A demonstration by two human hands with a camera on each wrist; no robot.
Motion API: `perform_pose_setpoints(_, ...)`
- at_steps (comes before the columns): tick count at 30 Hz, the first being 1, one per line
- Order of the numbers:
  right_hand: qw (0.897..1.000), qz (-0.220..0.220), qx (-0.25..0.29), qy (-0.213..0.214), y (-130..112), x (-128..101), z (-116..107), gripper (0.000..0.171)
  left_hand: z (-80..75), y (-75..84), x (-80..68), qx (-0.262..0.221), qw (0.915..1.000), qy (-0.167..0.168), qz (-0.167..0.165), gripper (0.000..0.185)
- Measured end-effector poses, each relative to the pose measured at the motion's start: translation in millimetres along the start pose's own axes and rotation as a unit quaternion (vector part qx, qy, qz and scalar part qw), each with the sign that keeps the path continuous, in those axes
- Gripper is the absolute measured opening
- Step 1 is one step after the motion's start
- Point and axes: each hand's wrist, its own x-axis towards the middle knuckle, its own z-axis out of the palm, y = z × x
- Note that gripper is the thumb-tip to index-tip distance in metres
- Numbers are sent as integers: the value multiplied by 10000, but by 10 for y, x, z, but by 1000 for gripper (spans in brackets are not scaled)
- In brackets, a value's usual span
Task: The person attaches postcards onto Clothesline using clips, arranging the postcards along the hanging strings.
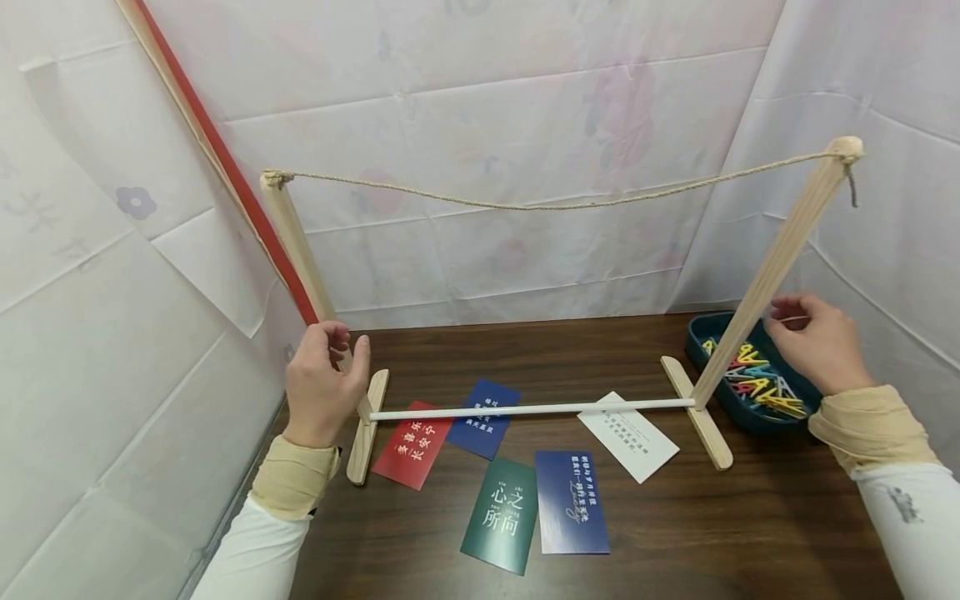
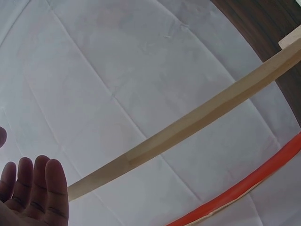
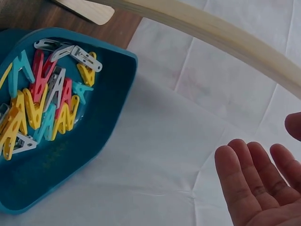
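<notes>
Both hands loose-fingered and gripping nothing: left hand (image 1: 324, 385) just beside the left wooden post (image 1: 300, 246) near its base, right hand (image 1: 819, 343) just beside the right wooden post (image 1: 780, 262), hovering over a blue tray (image 1: 772, 417) of colourful clothespins (image 1: 757, 379). Between the post tops, a sagging string (image 1: 555, 202), its long axis left to right, well above both hands. On the dark table (image 1: 750, 525), five cards, with the red card (image 1: 412, 446) nearer the left hand and the white card (image 1: 628, 436) nearer the right.

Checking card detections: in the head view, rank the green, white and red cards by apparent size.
1. green card, nearest the camera, so its lead may be perspective.
2. white card.
3. red card, partly under the rack's wooden foot.
White and red look close; order unsure.
</notes>
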Motion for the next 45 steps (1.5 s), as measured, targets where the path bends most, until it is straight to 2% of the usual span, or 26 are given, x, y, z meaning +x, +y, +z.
perform_pose_setpoints(7, 9998, 38, -167, -75, 76, 26, 62, 42, 57, -29, -67, 92, 9995, -211, 195, 25)
perform_pose_setpoints(19, 9994, -22, -230, -241, 169, 22, 127, 41, 173, -51, -224, 144, 9983, -514, 221, 21)
perform_pose_setpoints(28, 9989, -104, -298, -346, 258, 34, 192, 37, 229, -66, -326, 125, 9953, -934, 218, 23)
perform_pose_setpoints(34, 9972, -66, -426, -609, 295, 51, 193, 40, 252, -86, -406, 206, 9916, -1267, 150, 24)
perform_pose_setpoints(45, 9932, -265, -711, -881, 359, 93, 210, 44, 269, -61, -469, 285, 9861, -1631, 127, 27)
